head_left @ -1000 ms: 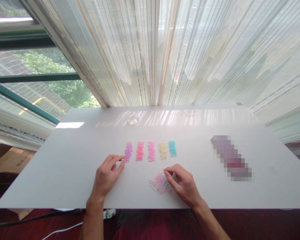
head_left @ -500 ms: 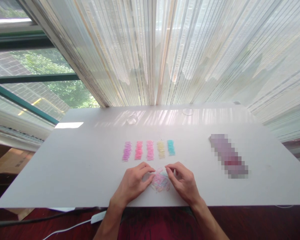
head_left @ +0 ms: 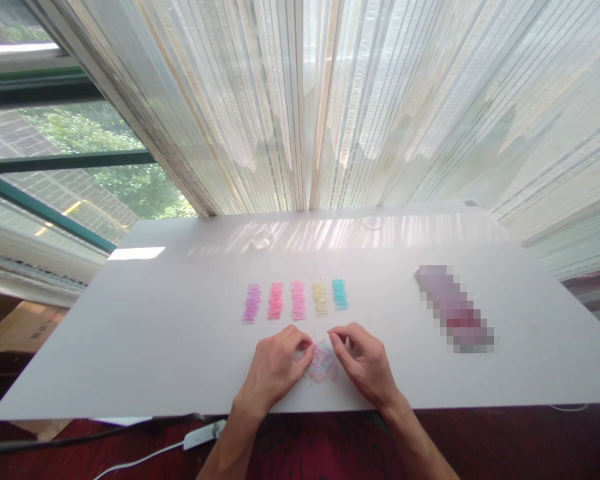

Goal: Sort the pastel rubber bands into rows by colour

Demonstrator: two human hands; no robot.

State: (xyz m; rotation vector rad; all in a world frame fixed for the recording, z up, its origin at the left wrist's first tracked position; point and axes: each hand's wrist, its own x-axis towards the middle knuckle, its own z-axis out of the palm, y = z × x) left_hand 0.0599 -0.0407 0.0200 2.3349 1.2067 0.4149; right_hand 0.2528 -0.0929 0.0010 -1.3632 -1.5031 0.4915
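Observation:
A loose pile of thin pastel rubber bands lies between my hands near the table's front edge. At the pile's left side my left hand is closed in a pinch, and a thin pink band shows at its fingertips. My right hand rests on the right of the pile, thumb and forefinger pinched; anything in them is too small to make out. Beyond the hands are sorted columns of bands: purple, coral, pink, yellow and turquoise.
The white table holds a blurred mauve object at the right. A clear round item and a faint clear ring lie at the back. Striped curtains hang behind. A white power strip lies below the front edge.
My left hand has moved slightly right into the pile, and its thumb and forefinger have closed together. My right hand stays nearly in place. The view has shifted a little.

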